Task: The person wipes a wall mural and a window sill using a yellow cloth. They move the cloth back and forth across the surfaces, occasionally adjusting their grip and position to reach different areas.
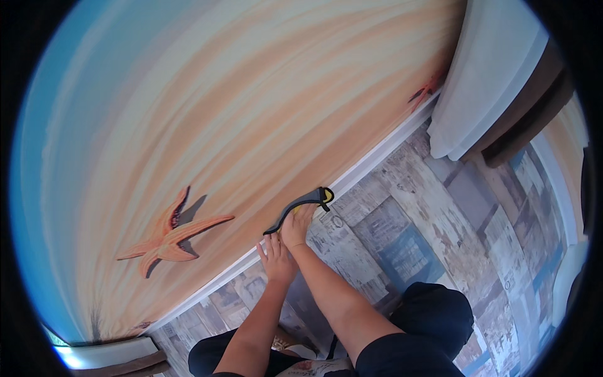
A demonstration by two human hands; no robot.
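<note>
A curved dark grey and yellow tool [297, 203], whose exact kind I cannot tell, lies along the white baseboard [360, 172] at the foot of a painted wall. My right hand [297, 227] is on its underside, palm against the yellow part, with the fingers partly hidden by the tool. Close beside it, my left hand [275, 259] has its fingers spread against the baseboard, the fingertips by the tool's thin lower end. The wall mural shows an orange starfish [174, 240] on rippled sand, left of my hands.
The floor of patchwork wood-look planks [377, 226] runs up to the baseboard. At the upper right stand white and brown layered furnishings [490, 80]. A similar white and brown piece [118, 356] is at the lower left. My dark-clothed knees [433, 315] flank my arms.
</note>
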